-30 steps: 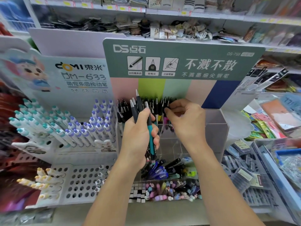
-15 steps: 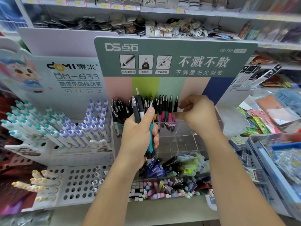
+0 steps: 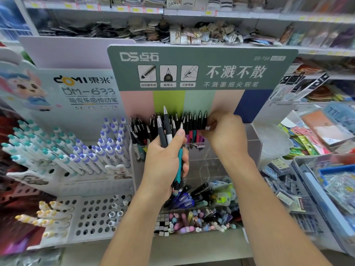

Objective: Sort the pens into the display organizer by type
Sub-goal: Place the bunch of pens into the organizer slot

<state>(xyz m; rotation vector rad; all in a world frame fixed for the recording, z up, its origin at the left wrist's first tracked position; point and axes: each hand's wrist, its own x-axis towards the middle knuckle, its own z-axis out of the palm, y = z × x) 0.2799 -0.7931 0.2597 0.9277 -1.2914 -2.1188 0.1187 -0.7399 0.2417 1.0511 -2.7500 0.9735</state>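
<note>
My left hand [image 3: 163, 166] grips a bunch of pens [image 3: 167, 131] upright in front of the clear acrylic display organizer [image 3: 253, 143]; one has a teal barrel, others are black and white with silver tips. My right hand [image 3: 224, 135] pinches a black pen [image 3: 204, 120] at the right end of the row of black pens [image 3: 172, 121] standing in the organizer's back section. The organizer's lower front compartments hold loose blue, black and pastel pens [image 3: 194, 200].
A white pegboard stand [image 3: 92, 214] at the left carries teal-capped, purple-capped and yellow-capped pens. A green signboard [image 3: 201, 68] rises behind the organizer. Bins of packaged stationery [image 3: 326, 181] crowd the right. Shelves of goods run overhead.
My right hand has moved right along the back row to its right end, and the row of black pens now stands uncovered. My left hand keeps the bunch nearly still.
</note>
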